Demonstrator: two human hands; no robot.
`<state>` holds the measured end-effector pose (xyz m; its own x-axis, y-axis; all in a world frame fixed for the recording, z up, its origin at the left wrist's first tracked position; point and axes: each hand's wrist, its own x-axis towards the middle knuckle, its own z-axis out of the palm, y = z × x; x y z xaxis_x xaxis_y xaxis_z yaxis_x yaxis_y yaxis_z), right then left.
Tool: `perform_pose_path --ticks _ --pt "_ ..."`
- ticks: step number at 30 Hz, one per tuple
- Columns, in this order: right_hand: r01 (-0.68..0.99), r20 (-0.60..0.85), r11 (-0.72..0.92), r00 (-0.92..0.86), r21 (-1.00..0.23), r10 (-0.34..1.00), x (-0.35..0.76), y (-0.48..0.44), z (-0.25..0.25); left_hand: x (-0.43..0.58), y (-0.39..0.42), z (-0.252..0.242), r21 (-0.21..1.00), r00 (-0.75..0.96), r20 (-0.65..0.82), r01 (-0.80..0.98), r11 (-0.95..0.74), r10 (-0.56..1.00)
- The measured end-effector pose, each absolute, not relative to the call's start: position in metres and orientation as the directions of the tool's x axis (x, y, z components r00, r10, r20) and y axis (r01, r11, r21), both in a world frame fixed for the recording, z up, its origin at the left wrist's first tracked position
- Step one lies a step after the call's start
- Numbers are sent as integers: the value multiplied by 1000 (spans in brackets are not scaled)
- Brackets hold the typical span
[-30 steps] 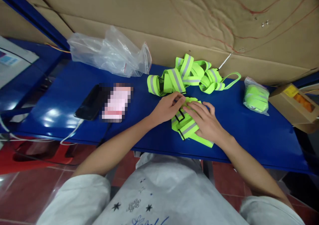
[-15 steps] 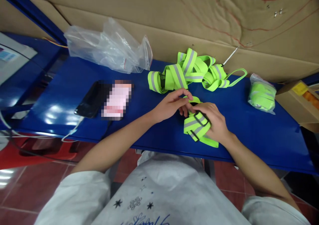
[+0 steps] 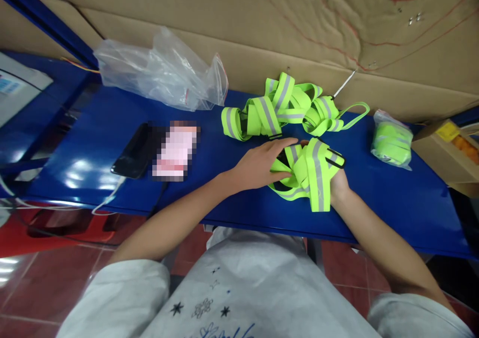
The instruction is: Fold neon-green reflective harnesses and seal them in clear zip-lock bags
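Above the bench (image 3: 392, 203), a strap (image 3: 319, 171) half-hid the right hand (image 3: 340, 184), grip unclear. The left hand (image 3: 258, 166) was spread; near lettering (image 3: 226, 332) was cropped.

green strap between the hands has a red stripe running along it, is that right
Red is wrong: in the head view, the green strap between the left hand and right hand has a grey stripe running along it.

Lime-yellow strap (image 3: 319, 181), grey central stripe
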<state>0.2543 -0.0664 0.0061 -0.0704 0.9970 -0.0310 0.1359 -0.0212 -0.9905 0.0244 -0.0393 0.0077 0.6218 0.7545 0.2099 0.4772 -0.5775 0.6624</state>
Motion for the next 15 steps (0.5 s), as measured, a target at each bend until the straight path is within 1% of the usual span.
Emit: perform_pose_path --ticks 3,5,6,9,11,13,15 --pt "-41 -112 -113 -31 -993 993 259 -60 11 22 -36 15 750 540 174 470 -466 824" --pt "-129 -86 -82 22 -988 996 264 -56 12 21 -33 17 787 485 169 458 -414 858" --pt "-128 -49 -43 45 -991 998 268 -54 12 21 -32 18 811 451 166 444 -381 877" --pt "-7 47 48 53 -999 997 279 -50 13 20 -28 16 881 343 149 381 -282 928" --pt "90 90 88 17 -992 996 288 -47 14 19 -26 15 894 262 163 368 -255 951" --pt "150 158 153 24 -977 987 296 -45 15 17 -25 14 875 176 227 395 -280 958" --pt "227 298 267 111 -936 948 300 -43 15 15 -26 13 807 131 342 465 -363 930"
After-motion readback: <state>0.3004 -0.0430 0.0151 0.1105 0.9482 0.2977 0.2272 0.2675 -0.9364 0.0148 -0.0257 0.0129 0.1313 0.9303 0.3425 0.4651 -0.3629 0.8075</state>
